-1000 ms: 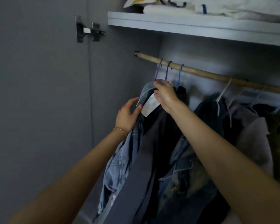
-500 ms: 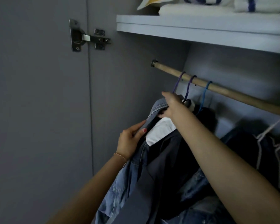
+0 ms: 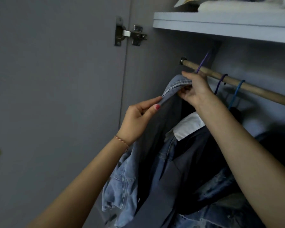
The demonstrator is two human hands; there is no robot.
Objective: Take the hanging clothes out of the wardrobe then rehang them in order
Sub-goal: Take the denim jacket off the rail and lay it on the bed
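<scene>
A: So, in the head view, where did you have the denim shirt [image 3: 155, 137]?

B: At the far left end of the wooden rail [image 3: 237, 83], just under the shelf [image 3: 220, 27]. Your left hand [image 3: 138, 119] pinched the collar edge between thumb and fingers; your right hand [image 3: 196, 91] was curled round the collar top, right below the rail.

A: And its purple hanger [image 3: 202, 63]?

B: Its hook rose above the rail beside your right hand. Whether it was on or off the rail, I couldn't tell.

A: Which step was that, then?

B: I'd judge you were handling one garment at the rail, either lifting it off or hanging it on; the picture didn't settle which. The second purple hanger [image 3: 220, 83] and the blue hanger [image 3: 237, 91] sat hooked on the rail just to the right.

A: What did the next move call for?

B: Probably seating or clearing that hook cleanly, keeping the collar squared, and not snagging the dark jacket [image 3: 192, 162] with its white collar [image 3: 187, 125] hanging beside it.
</scene>
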